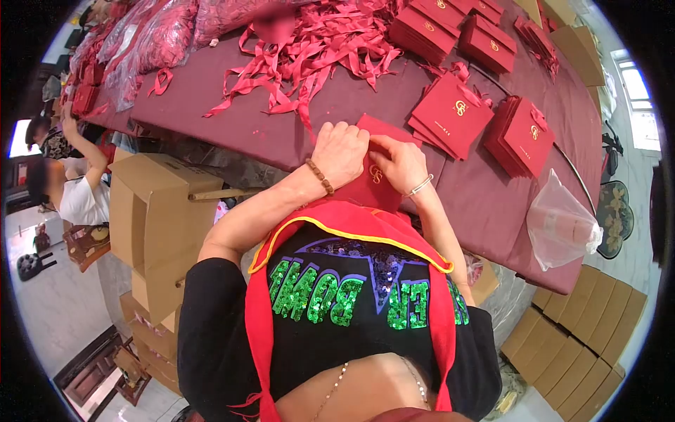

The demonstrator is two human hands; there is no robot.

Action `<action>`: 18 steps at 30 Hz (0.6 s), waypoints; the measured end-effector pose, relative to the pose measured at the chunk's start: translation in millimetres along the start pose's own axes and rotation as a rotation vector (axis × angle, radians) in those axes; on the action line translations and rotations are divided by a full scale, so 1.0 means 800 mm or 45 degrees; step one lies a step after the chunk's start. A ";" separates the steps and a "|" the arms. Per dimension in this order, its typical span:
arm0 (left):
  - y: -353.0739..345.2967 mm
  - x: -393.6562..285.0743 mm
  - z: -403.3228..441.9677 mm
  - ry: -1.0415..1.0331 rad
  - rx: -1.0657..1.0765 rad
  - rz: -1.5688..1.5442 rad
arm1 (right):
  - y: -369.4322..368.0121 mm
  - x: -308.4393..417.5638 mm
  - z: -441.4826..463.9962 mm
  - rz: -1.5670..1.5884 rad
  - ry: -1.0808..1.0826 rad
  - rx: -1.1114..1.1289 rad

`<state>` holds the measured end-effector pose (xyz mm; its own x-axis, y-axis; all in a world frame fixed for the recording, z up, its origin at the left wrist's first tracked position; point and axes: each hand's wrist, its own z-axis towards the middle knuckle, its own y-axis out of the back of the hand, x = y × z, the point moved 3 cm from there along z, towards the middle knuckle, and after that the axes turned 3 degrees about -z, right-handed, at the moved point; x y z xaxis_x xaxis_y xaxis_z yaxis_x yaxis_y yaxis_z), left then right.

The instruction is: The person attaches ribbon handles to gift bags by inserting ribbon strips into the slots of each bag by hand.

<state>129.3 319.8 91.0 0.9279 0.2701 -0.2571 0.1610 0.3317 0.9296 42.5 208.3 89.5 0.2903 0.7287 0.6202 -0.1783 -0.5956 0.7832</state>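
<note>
A red paper gift bag [369, 188] with a gold logo is in front of my chest, its lower part against my red apron [351, 213]. My left hand [340, 150], with a brown bead bracelet on the wrist, is closed at the bag's upper left edge, fingertips hidden. Just to its right, my right hand [402, 164], with a silver bangle, has curled fingers pinching the bag near its top. Whatever small piece lies between the fingers is hidden. Beyond my hands, another flat red bag [383, 128] lies on the table.
Loose red ribbons [309, 63] are heaped on the red-covered table [190, 112]. Finished-looking red bags [452, 116] lie in stacks to the right, near a clear plastic bag [562, 221]. Cardboard boxes [151, 218] stand at left. Another person [83, 197] sits at far left.
</note>
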 end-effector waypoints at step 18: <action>0.003 0.004 -0.004 -0.114 0.058 -0.012 | 0.006 -0.005 -0.003 0.101 -0.088 0.060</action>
<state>131.6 324.6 91.2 0.9522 0.1845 -0.2434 0.1834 0.2921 0.9386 38.2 203.7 90.9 0.3419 0.6546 0.6742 -0.1592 -0.6667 0.7281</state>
